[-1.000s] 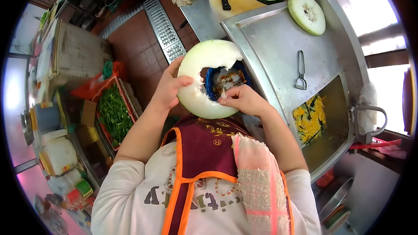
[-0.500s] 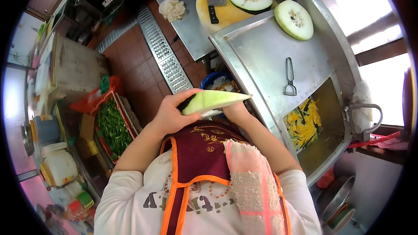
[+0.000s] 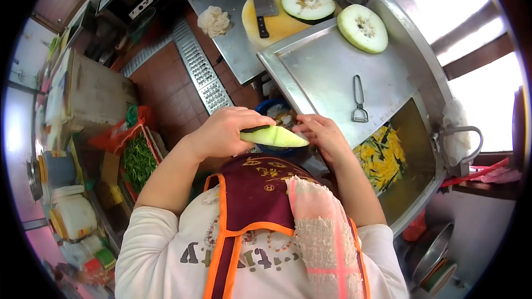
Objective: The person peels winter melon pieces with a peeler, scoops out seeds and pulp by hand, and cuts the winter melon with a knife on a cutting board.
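Observation:
My left hand [image 3: 224, 133] is closed around a wedge of winter melon [image 3: 277, 137], held in front of the apron. The wedge has pale green flesh, and a dark strip of rind shows at its upper left edge. My right hand [image 3: 327, 137] is just right of the wedge's pointed end, fingers apart and slightly bent; I see nothing held in it. Below and behind the wedge is a blue bin [image 3: 271, 108] with scraps inside, partly hidden by the hands and wedge. A metal peeler [image 3: 359, 99] lies on the steel drainboard [image 3: 327, 72].
A cleaver [image 3: 265, 8] and a cut winter melon round [image 3: 307, 4] rest on the round chopping board [image 3: 249, 22]. Another melon round [image 3: 363, 29] sits on the drainboard. Yellow and green strips [image 3: 382, 158] lie in the sink [image 3: 410, 182]. Leafy greens [image 3: 141, 158] fill a crate at left.
My right hand has come out from behind the wedge and moved right, its fingers now apart. The wedge has turned, its pointed end lower, and my left hand now grips it from above.

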{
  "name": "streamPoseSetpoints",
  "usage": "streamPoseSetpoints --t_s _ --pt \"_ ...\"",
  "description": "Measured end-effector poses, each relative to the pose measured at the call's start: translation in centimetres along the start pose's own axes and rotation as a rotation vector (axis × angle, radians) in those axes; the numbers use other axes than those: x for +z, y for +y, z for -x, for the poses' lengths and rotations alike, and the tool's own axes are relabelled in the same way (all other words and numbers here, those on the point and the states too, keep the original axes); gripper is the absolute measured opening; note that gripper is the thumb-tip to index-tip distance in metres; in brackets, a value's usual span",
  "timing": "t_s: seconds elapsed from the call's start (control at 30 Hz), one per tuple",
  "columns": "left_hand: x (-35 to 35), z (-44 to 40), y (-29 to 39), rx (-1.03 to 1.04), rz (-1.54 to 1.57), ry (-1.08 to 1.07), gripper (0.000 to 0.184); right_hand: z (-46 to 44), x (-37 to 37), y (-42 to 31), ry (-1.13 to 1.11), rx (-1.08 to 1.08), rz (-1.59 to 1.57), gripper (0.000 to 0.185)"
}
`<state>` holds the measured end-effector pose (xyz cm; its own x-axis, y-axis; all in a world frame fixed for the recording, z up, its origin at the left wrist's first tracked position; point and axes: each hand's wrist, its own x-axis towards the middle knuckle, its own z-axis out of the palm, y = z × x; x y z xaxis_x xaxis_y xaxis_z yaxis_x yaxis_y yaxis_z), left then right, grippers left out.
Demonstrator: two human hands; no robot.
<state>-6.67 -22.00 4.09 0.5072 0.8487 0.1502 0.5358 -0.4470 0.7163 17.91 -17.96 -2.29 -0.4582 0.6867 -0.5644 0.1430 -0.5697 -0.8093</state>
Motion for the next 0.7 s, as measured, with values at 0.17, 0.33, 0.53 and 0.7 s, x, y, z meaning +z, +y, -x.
streamPoseSetpoints --t_s 0.17,0.33,0.53,0.7 --pt "0.2 -4.9 3.4 0.265 -0.174 -0.107 0.036 5.0 -0.4 -4.7 -0.271 -0.212 0.349 0.059" --pt "3.1 -9.2 6.1 0.388 -0.402 -0.016 0.038 6.9 -1.9 -3.8 -0.153 -0.365 0.062 0.045" --pt "10.6 -10.0 5.3 -0.408 1.150 -0.011 0.067 7.8 -4.7 -0.9 -0.027 -0.400 -0.164 0.048" --pt "14.6 -11.6 5.5 -0.652 1.458 -0.056 0.052 7.8 -6.4 1.5 0.195 -0.504 0.534 0.053"
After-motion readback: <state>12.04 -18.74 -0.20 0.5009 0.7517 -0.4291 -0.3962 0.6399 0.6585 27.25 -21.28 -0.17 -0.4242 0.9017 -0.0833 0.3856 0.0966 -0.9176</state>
